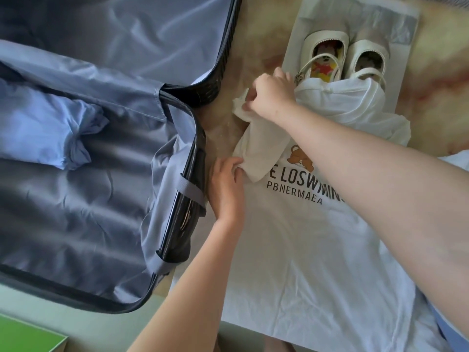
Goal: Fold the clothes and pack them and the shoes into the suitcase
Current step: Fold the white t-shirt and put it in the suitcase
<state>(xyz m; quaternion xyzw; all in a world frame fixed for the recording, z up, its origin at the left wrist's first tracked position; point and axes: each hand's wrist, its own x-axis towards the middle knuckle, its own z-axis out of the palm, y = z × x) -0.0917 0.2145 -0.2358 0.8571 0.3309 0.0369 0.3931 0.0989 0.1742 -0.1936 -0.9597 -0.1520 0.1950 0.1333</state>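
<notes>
Left grip [225,181] and right grip [270,96] both pinch the folded-in sleeve [264,148] of the white T-shirt [317,250], shoes [342,57] at 1 o'clock, open suitcase [88,212] at 9 o'clock.

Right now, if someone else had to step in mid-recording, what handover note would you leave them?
Left hand pinches the folded-in sleeve edge of the white T-shirt. Right hand grips the same fold up near the shoulder.
The T-shirt lies print up beside the open suitcase, and its collar end is draped over the heels of the white shoes.
Done: a blue garment already lies in the suitcase.
Left: finish folding the T-shirt, then pack it and the shoes.
</notes>
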